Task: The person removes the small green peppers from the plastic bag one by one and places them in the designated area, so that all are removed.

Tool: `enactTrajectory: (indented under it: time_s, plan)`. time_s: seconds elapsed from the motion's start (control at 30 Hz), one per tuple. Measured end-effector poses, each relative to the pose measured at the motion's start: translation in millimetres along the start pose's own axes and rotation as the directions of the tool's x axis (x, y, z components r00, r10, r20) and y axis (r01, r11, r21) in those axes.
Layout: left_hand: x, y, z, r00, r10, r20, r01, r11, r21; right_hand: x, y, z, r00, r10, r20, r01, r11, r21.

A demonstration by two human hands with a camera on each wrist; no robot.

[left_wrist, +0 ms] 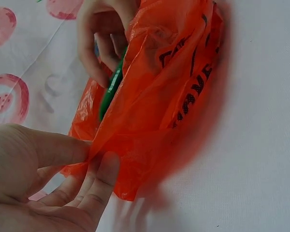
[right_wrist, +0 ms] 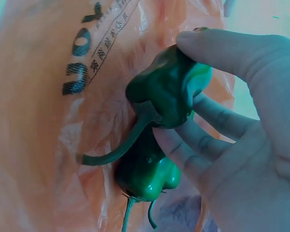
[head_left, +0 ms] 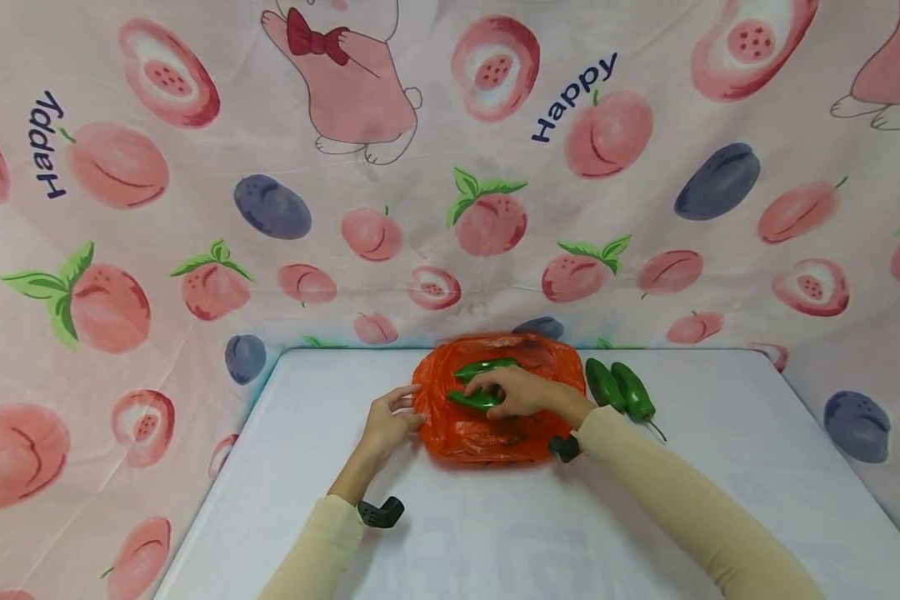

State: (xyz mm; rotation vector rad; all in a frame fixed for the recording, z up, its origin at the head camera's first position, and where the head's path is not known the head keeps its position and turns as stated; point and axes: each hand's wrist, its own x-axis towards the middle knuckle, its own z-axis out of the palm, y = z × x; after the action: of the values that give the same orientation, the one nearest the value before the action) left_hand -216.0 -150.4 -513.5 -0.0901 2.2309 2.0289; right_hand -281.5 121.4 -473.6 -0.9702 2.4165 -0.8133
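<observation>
An orange-red plastic bag point(head_left: 487, 446) with dark printing lies on the white table. My left hand point(head_left: 388, 425) is at its left side; in the left wrist view the thumb and fingers pinch the edge of the bag point(left_wrist: 154, 111). Over the bag, my right hand point(head_left: 513, 392) grips a green pepper point(head_left: 476, 402) between thumb and fingers. The right wrist view shows this held pepper point(right_wrist: 166, 89) with its long curved stem. Below it are green peppers point(right_wrist: 145, 169) with two stems showing, partly hidden. In the head view, another green pepper point(head_left: 486, 367) lies in the bag.
Right of the bag, two green peppers point(head_left: 621, 390) lie side by side on the white table point(head_left: 720, 467). Behind the table hangs a pink cloth point(head_left: 420, 208) printed with fruit. Each wrist carries a small black device point(head_left: 381, 512).
</observation>
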Motion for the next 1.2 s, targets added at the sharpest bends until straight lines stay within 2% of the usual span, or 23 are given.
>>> enactTrajectory:
  time_s: [0.53, 0.73, 0.93, 1.2]
  plan:
    - [0.2, -0.8, 0.4, 1.000, -0.012, -0.005, 0.013, 1.000, 0.027, -8.5, -9.4, -11.7, 0.991, -0.035, -0.130, 0.039, 0.999, 0.034]
    - [0.2, 0.5, 0.4, 1.000, -0.010, -0.003, 0.010, 1.000, 0.028, -10.0, -9.9, -18.8, 0.979, -0.090, -0.185, 0.103, 0.993, 0.059]
    - [-0.4, 1.4, 0.3, 1.000, -0.010, 0.005, 0.009, 1.000, 0.020, -13.2, -10.5, -24.3, 0.965, -0.139, -0.225, 0.170, 0.977, 0.128]
    - [-0.8, 1.8, 0.2, 1.000, -0.011, 0.011, 0.011, 1.000, 0.014, -18.7, -12.8, -28.2, 0.960, -0.139, -0.242, 0.181, 0.970, 0.161]
